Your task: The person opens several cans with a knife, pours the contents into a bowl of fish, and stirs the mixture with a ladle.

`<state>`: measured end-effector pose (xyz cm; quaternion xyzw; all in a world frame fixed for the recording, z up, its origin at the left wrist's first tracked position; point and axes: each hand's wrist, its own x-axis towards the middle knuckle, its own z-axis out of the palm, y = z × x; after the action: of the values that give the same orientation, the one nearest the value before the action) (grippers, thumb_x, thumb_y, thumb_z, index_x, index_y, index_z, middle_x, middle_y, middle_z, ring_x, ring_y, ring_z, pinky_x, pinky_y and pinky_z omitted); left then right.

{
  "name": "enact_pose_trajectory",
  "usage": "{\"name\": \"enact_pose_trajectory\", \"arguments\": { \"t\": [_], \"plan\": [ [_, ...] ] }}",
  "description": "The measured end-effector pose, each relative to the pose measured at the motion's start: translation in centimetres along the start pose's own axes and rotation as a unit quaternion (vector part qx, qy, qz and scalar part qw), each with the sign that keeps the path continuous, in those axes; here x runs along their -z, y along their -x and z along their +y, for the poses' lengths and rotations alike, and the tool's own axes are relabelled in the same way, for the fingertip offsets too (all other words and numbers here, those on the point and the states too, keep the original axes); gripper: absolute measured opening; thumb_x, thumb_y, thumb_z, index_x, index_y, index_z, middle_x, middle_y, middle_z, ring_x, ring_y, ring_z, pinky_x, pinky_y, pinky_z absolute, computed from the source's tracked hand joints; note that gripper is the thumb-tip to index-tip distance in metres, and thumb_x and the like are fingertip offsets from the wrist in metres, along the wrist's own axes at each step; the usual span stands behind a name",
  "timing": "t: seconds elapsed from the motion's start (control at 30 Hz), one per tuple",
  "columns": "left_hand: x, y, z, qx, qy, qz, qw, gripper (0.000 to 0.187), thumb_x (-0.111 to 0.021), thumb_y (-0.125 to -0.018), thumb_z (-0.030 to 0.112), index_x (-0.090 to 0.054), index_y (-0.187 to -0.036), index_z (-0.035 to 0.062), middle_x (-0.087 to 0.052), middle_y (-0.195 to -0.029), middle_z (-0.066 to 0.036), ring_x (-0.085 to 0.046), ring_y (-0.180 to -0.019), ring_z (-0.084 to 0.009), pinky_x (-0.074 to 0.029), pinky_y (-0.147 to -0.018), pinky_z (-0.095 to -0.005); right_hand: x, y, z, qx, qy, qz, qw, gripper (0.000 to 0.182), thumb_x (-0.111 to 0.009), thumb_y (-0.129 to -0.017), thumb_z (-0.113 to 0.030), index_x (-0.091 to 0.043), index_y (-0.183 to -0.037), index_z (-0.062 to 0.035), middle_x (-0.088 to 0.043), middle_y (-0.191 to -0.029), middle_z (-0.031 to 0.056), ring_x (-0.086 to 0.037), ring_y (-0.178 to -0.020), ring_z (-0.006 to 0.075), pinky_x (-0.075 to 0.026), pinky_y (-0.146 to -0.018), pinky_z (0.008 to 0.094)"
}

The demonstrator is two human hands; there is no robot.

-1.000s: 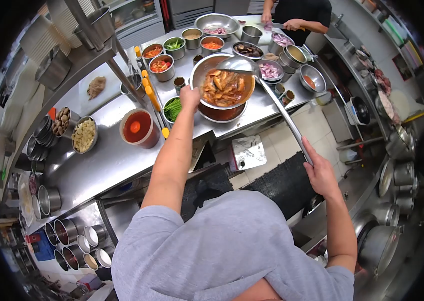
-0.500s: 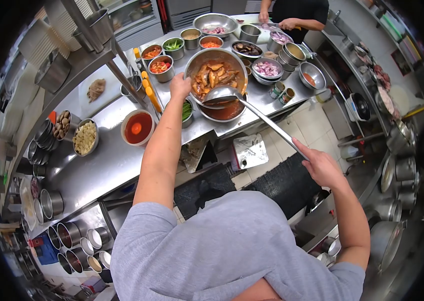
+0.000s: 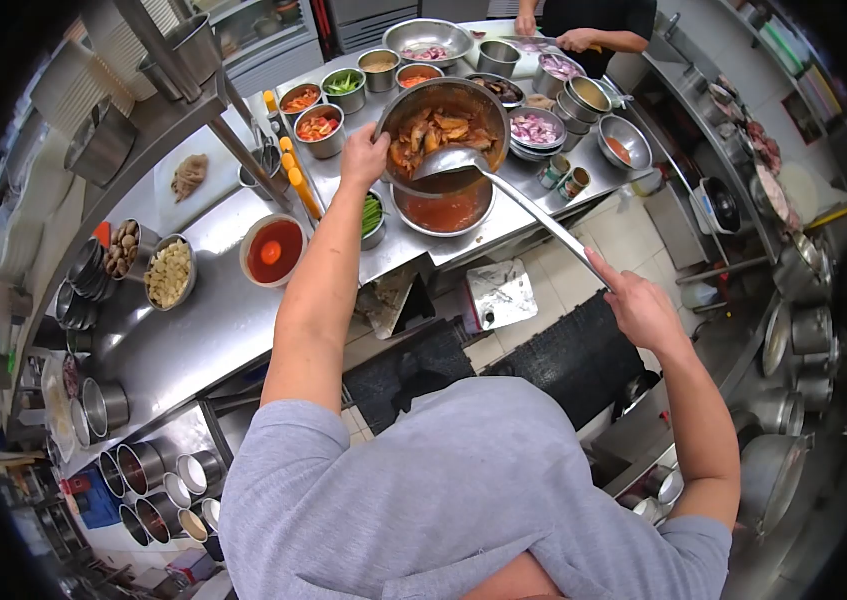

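Note:
My left hand grips the left rim of a metal bowl, which is raised and tilted toward me over the counter. Sauce-coated brown pieces, whose kind I cannot make out, lie in it. In my right hand is the long handle of a steel ladle. The ladle's head rests inside the tilted bowl near its front edge. Below it stands a second metal bowl with reddish sauce, partly hidden by the raised one.
Pans of tomatoes, green vegetables and chopped onions surround the bowls. A tub of red sauce and a bowl of pale pieces stand left. Another person's hands work at the far end.
The raised bowl has shifted slightly right and tilted further, uncovering more of the sauce bowl below. My left hand moved with it. The ladle's head has moved up a little.

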<state>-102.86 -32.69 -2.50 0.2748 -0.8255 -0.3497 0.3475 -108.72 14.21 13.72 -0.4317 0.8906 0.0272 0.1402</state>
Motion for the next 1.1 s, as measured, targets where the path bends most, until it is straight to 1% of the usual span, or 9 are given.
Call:
{"name": "enact_pose_trajectory", "arguments": {
  "t": [0.03, 0.17, 0.33, 0.53, 0.67, 0.73, 0.97, 1.03, 1.1],
  "plan": [
    [0.3, 0.0, 0.6, -0.001, 0.013, 0.001, 1.000, 0.024, -0.062, -0.085, 0.026, -0.062, -0.086, 0.0018, -0.062, -0.076, -0.022, -0.062, -0.075, -0.0418, -0.047, -0.066, -0.0462, 0.0, 0.0, 0.1, 0.002, -0.007, 0.009, 1.000, 0.076, -0.061, -0.089, -0.005, -0.031, -0.153, -0.0326, -0.064, -0.088, 0.0187, -0.064, -0.082, 0.0406, -0.050, -0.075, 0.0505],
    [0.5, -0.3, 1.4, -0.010, 0.028, 0.007, 1.000, 0.023, -0.063, -0.085, 0.024, -0.060, -0.085, 0.0015, -0.061, -0.074, -0.022, -0.061, -0.072, -0.0415, -0.047, -0.064, -0.0452, -0.1, 0.1, 0.2, -0.001, -0.021, 0.017, 1.000, 0.076, -0.061, -0.089, -0.005, -0.032, -0.153, -0.0322, -0.064, -0.089, 0.0189, -0.063, -0.082, 0.0412, -0.049, -0.076, 0.0507],
    [0.9, -0.7, 2.5, -0.053, 0.029, 0.017, 0.998, 0.017, -0.062, -0.086, 0.020, -0.063, -0.088, 0.0031, -0.062, -0.075, -0.021, -0.062, -0.070, -0.0388, -0.048, -0.064, -0.0433, -0.4, 0.1, 0.5, 0.011, -0.045, 0.041, 0.998, 0.075, -0.060, -0.090, -0.008, -0.031, -0.153, -0.0356, -0.063, -0.086, 0.0174, -0.065, -0.079, 0.0395, -0.050, -0.076, 0.0492],
    [1.7, -0.4, 4.3, -0.039, 0.035, 0.008, 0.999, 0.017, -0.061, -0.086, 0.017, -0.068, -0.097, 0.0055, -0.063, -0.075, -0.018, -0.064, -0.068, -0.0336, -0.050, -0.065, -0.0393, -0.6, 0.2, 1.1, 0.006, -0.044, 0.045, 0.998, 0.074, -0.060, -0.090, -0.008, -0.032, -0.153, -0.0361, -0.062, -0.084, 0.0170, -0.064, -0.078, 0.0389, -0.050, -0.075, 0.0487],
    [1.7, -0.6, 4.4, -0.049, 0.034, 0.013, 0.998, 0.017, -0.061, -0.087, 0.017, -0.067, -0.097, 0.0054, -0.063, -0.074, -0.017, -0.064, -0.067, -0.0321, -0.050, -0.065, -0.0382, -0.4, 0.1, 1.3, 0.010, -0.048, 0.047, 0.998, 0.074, -0.060, -0.090, -0.009, -0.032, -0.153, -0.0364, -0.062, -0.084, 0.0167, -0.065, -0.078, 0.0385, -0.050, -0.075, 0.0485],
    [1.7, -0.4, 4.4, -0.061, 0.059, 0.028, 0.996, 0.017, -0.064, -0.089, 0.017, -0.059, -0.083, 0.0015, -0.049, -0.062, -0.008, -0.047, -0.058, -0.0166, -0.041, -0.057, -0.0324, -0.3, 0.2, 1.3, 0.012, -0.051, 0.049, 0.997, 0.074, -0.060, -0.090, -0.009, -0.032, -0.153, -0.0363, -0.062, -0.084, 0.0165, -0.065, -0.078, 0.0384, -0.050, -0.074, 0.0485],
    [2.1, -0.2, 5.2, -0.062, 0.064, 0.049, 0.995, 0.018, -0.064, -0.088, 0.017, -0.058, -0.082, 0.0010, -0.049, -0.061, -0.008, -0.047, -0.058, -0.0171, -0.041, -0.058, -0.0334, -0.1, 0.5, 1.5, 0.015, -0.048, 0.055, 0.997, 0.073, -0.060, -0.090, -0.009, -0.033, -0.152, -0.0365, -0.063, -0.084, 0.0168, -0.065, -0.078, 0.0382, -0.050, -0.075, 0.0486],
    [2.7, -0.6, 5.4, -0.050, 0.019, 0.033, 0.998, 0.016, -0.062, -0.086, 0.018, -0.063, -0.088, 0.0027, -0.061, -0.071, -0.017, -0.059, -0.063, -0.0312, -0.048, -0.063, -0.0380, 0.3, 0.6, 1.6, 0.018, -0.043, 0.059, 0.997, 0.074, -0.060, -0.090, -0.009, -0.033, -0.152, -0.0369, -0.063, -0.085, 0.0168, -0.064, -0.079, 0.0382, -0.050, -0.075, 0.0485],
    [3.3, -0.9, 6.4, -0.051, 0.018, 0.039, 0.998, 0.016, -0.062, -0.086, 0.019, -0.062, -0.087, 0.0022, -0.060, -0.070, -0.017, -0.059, -0.063, -0.0313, -0.047, -0.063, -0.0384, 0.8, 0.7, 1.6, 0.019, -0.043, 0.061, 0.997, 0.073, -0.059, -0.090, -0.009, -0.033, -0.152, -0.0370, -0.063, -0.085, 0.0167, -0.064, -0.079, 0.0383, -0.050, -0.075, 0.0484]
  ]
}}
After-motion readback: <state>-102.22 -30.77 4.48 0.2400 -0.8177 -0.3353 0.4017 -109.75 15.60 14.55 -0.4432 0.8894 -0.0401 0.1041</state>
